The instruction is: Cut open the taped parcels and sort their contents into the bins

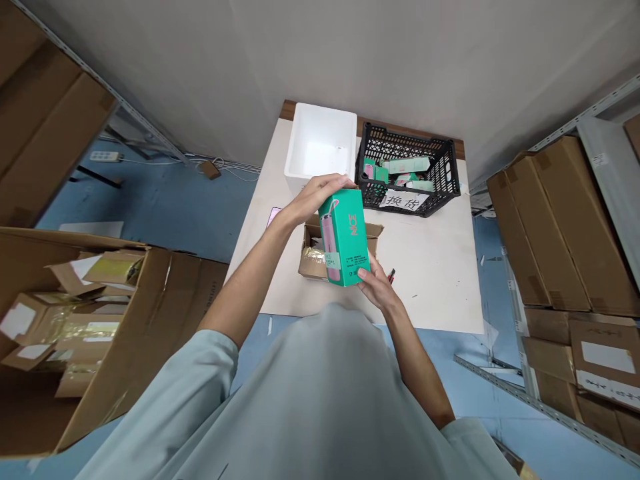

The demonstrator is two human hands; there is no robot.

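Between my two hands is a green product box (pixel 353 233) with a pink bottle pictured on its side, held tilted above the table. My left hand (pixel 323 193) lies over its top end, fingers closed along the upper edge. Lower down, my right hand (pixel 376 283) grips the bottom corner, thumb on the printed face. Beneath the green box stands an opened cardboard carton (pixel 313 265) with shiny tape on it, partly hidden by the box and my hands. A small dark and red object (pixel 391 275), too small to name, shows beside my right hand.
At the table's (pixel 430 280) back stand a white foam box (pixel 320 133) and a black plastic crate (pixel 407 170) holding several green boxes. A large carton (pixel 165 300) of parcels is at the left; shelves with cardboard boxes (pixel 560 227) stand at the right.
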